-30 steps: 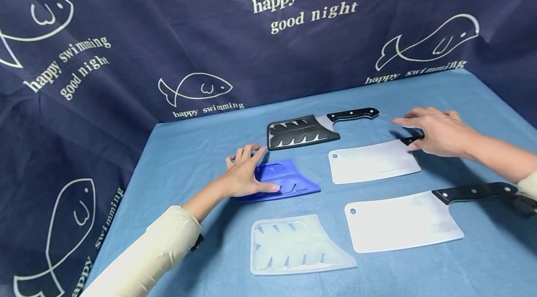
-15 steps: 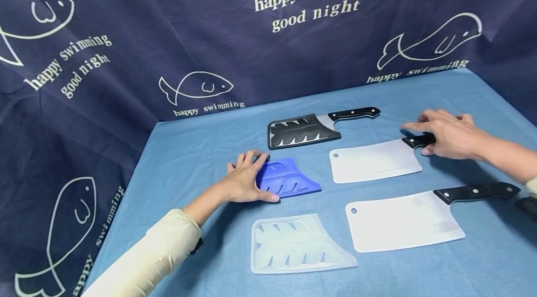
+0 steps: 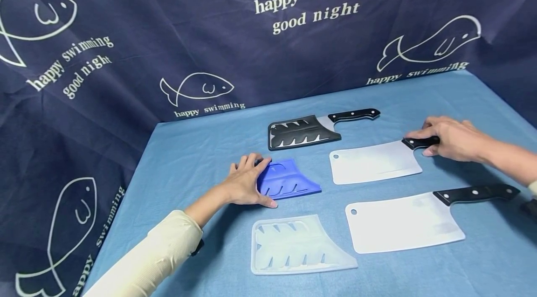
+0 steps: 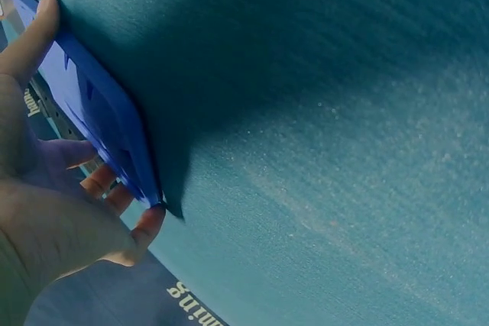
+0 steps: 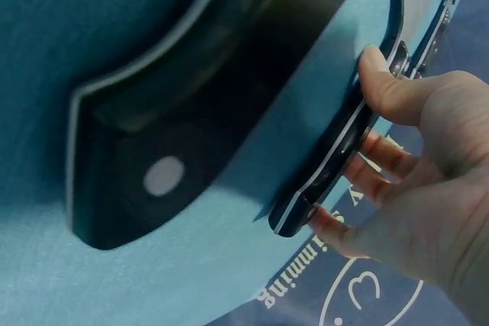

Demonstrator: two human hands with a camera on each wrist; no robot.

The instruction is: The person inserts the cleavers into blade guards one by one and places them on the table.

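Observation:
My left hand point(image 3: 243, 186) holds a blue plastic blade cover point(image 3: 289, 180) across its left end, thumb at the near edge and fingers at the far edge. In the left wrist view, the thumb and fingertips bracket the blue cover's edges. My right hand point(image 3: 459, 139) grips the black riveted handle of the middle cleaver point(image 3: 373, 164), thumb on the near side and fingers along the far side. That cleaver's pale blade lies flat, pointing left toward the blue cover, a gap between them. Palm and fingers hide part of its handle.
Behind, a cleaver point(image 3: 354, 114) sits in a black cover point(image 3: 302, 132). Nearer lie a translucent whitish cover point(image 3: 299, 245) and a larger bare cleaver point(image 3: 402, 224), its handle toward the right sleeve. A dark printed curtain point(image 3: 201, 31) hangs behind the blue cloth point(image 3: 201, 138).
My right hand has moved right along the middle cleaver's handle and closed around it. My left thumb has slid from the top of the blue cover to its near edge.

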